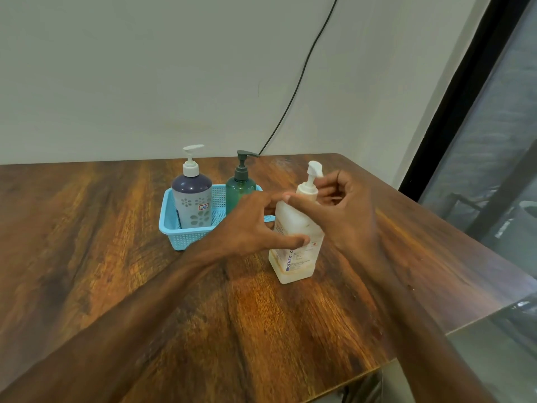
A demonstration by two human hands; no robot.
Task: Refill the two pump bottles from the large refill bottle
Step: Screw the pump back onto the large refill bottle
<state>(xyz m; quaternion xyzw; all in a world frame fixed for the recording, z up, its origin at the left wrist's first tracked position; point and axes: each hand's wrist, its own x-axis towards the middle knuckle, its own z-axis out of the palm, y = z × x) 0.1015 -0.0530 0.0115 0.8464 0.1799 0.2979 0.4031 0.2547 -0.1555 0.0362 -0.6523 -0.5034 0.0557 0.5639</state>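
Note:
The large refill bottle, pale and translucent with a white pump, stands upright on the wooden table. My left hand grips its body, thumb across the label. My right hand curls round the pump collar at the bottle's neck, thumb in front and fingers behind. Two pump bottles stand upright in a blue basket just left of it. One is a purple-and-grey flowered bottle with a white pump. The other is a green bottle with a dark pump, partly hidden by my left hand.
The table's right edge runs close to the refill bottle, with a dark-framed glass panel beyond it. A black cable hangs down the wall behind the table.

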